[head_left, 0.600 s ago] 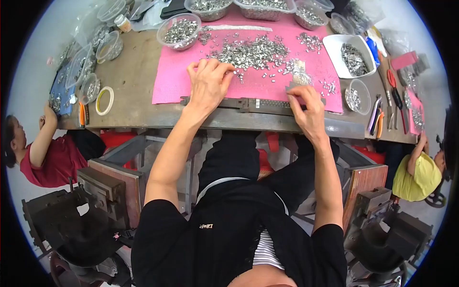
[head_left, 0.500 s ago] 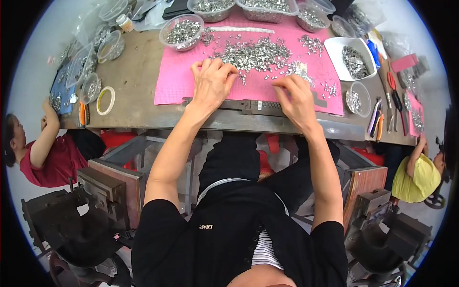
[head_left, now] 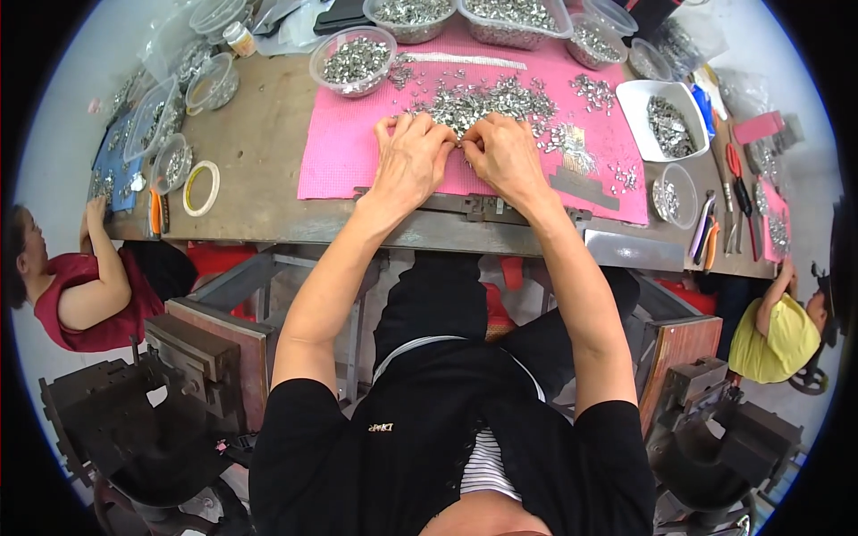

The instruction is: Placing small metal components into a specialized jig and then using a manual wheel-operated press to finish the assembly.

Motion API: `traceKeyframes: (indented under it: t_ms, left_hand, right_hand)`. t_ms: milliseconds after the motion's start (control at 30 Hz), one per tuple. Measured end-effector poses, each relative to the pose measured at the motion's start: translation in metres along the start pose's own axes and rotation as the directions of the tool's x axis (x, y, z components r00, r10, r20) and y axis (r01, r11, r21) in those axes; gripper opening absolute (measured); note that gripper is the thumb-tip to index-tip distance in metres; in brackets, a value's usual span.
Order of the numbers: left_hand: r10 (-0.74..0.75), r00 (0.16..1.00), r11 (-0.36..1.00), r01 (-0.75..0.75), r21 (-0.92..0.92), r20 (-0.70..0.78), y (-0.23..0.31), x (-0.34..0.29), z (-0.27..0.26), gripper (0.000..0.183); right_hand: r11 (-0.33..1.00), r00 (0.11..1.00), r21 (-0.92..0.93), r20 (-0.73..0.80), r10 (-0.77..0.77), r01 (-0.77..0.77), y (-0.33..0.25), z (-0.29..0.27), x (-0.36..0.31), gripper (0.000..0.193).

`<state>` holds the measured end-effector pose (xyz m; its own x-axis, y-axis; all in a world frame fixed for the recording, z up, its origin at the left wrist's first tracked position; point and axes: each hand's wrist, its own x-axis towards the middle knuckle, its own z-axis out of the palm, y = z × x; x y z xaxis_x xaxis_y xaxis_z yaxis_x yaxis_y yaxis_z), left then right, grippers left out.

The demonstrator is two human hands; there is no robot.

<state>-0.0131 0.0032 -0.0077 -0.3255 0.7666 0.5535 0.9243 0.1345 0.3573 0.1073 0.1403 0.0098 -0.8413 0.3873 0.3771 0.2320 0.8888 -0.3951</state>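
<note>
The left hand (head_left: 413,163) and the right hand (head_left: 506,159) rest knuckles-up on the pink mat (head_left: 344,161), their fingertips drawn together at one spot at the near edge of the heap of small silvery metal parts (head_left: 487,96). Each seems to pinch something tiny there, though the piece itself is too small to make out, so I cannot tell exactly what is held. The step in hand looks like joining or sorting two small parts picked from the heap. By my judgement the next move calls for a fine, steady pinch and a clear place to set the piece down, since loose parts lie scattered all over the mat. Beyond the heap stands a round clear bowl (head_left: 359,59) of the same parts, with more tubs along the far edge. A white tray (head_left: 666,116) and red-handled pliers (head_left: 738,183) lie to the right, and a roll of tape (head_left: 201,187) to the left on the worn table (head_left: 259,125). Other people sit at both ends.
</note>
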Motion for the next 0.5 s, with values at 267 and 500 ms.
traceKeyframes:
  t_ms: [267, 500]
  left_hand:
    - [-0.010, 1.000, 1.000, 0.010, 0.029, -0.006, 0.005, -0.001, -0.001, 0.009]
    - [0.035, 0.999, 0.999, -0.034, -0.017, 0.028, 0.003, 0.004, -0.006, 0.013]
  right_hand:
    - [0.984, 0.992, 0.127, 0.026, 0.120, -0.122, 0.001, 0.001, 0.000, 0.011]
    - [0.962, 0.989, 0.230, 0.013, 0.149, -0.147, 0.012, -0.022, -0.015, 0.013]
